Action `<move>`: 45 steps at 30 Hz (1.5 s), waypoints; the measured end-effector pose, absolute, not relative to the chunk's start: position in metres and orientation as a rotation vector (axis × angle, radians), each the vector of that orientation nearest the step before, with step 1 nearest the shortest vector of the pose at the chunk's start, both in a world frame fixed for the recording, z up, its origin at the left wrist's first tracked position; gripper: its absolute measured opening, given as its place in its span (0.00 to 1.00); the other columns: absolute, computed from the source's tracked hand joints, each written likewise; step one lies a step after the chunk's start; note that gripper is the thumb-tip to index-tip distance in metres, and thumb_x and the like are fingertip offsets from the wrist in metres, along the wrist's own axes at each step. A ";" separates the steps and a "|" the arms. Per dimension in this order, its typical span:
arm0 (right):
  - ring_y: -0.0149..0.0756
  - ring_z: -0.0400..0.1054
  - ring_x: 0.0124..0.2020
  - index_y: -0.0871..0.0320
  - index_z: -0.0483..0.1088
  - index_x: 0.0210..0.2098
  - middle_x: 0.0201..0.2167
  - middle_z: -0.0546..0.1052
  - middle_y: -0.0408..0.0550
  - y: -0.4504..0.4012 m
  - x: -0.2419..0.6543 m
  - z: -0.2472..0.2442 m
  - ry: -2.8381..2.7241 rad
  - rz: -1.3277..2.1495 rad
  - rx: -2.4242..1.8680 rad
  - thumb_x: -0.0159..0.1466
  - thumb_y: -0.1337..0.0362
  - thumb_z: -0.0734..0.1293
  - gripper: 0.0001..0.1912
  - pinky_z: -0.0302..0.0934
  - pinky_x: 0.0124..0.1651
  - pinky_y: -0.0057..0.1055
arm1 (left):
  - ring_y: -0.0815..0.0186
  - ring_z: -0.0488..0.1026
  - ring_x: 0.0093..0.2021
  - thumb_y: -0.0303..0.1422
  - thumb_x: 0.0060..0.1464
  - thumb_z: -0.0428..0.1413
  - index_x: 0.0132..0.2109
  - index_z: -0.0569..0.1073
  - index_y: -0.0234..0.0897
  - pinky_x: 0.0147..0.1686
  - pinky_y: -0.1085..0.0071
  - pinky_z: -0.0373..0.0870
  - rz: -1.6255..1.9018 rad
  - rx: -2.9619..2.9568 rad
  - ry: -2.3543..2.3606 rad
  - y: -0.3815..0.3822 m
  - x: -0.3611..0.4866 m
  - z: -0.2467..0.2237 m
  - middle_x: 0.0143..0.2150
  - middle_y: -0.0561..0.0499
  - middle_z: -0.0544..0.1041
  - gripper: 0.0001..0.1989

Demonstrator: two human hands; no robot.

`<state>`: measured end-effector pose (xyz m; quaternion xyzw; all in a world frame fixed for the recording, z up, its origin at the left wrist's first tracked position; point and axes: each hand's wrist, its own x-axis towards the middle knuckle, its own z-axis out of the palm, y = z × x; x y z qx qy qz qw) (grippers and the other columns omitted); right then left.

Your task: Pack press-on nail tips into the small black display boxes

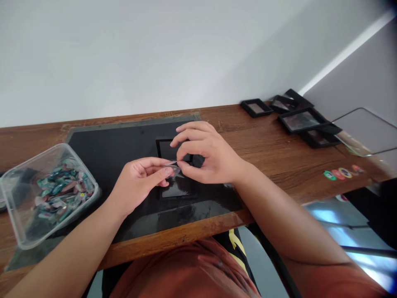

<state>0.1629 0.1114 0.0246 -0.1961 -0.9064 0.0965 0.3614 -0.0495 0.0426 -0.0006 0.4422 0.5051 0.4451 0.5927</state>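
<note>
Between my two hands is a small clear plastic piece [174, 167], thin and see-through; its exact kind is hard to make out. My left hand [144, 176] pinches it between thumb and fingers from the left. On the other side, the thumb and index finger of my right hand [207, 153] close on its edge, while the other fingers stay raised and spread. Below the hands a black frame [178, 191] with a glossy clear middle lies on the dark mat [114, 145], partly covered by my hands.
A clear plastic tub [93, 192] of small, mostly greenish packets stands at the left, tilted in view. Several black frames [302, 120] are piled at the back right, with a single frame [256, 107] beside them. Colourful round stickers [338, 174] lie near the table's right edge.
</note>
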 end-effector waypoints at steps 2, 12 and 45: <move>0.46 0.71 0.57 0.53 0.75 0.29 0.42 0.82 0.43 0.112 0.163 0.024 -2.331 0.251 -0.506 0.59 0.65 0.69 0.03 0.59 0.60 0.42 | 0.71 0.80 0.28 0.38 0.45 0.74 0.40 0.85 0.38 0.30 0.80 0.78 1.038 1.012 1.179 0.043 -0.049 -0.001 0.35 0.48 0.86 0.15; 0.45 0.71 0.57 0.54 0.74 0.29 0.43 0.82 0.44 0.112 0.165 0.027 -2.330 0.227 -0.518 0.60 0.66 0.67 0.04 0.59 0.61 0.41 | 0.73 0.80 0.32 0.39 0.42 0.75 0.37 0.84 0.38 0.36 0.80 0.79 1.116 1.009 1.263 0.044 -0.049 0.000 0.34 0.51 0.85 0.15; 0.52 0.62 0.67 0.55 0.75 0.26 0.52 0.79 0.48 0.103 0.171 0.032 -2.438 0.100 -0.542 0.59 0.68 0.68 0.06 0.51 0.68 0.49 | 0.66 0.83 0.38 0.36 0.53 0.66 0.39 0.83 0.49 0.43 0.71 0.79 1.011 1.756 1.676 0.045 -0.061 -0.015 0.38 0.58 0.85 0.05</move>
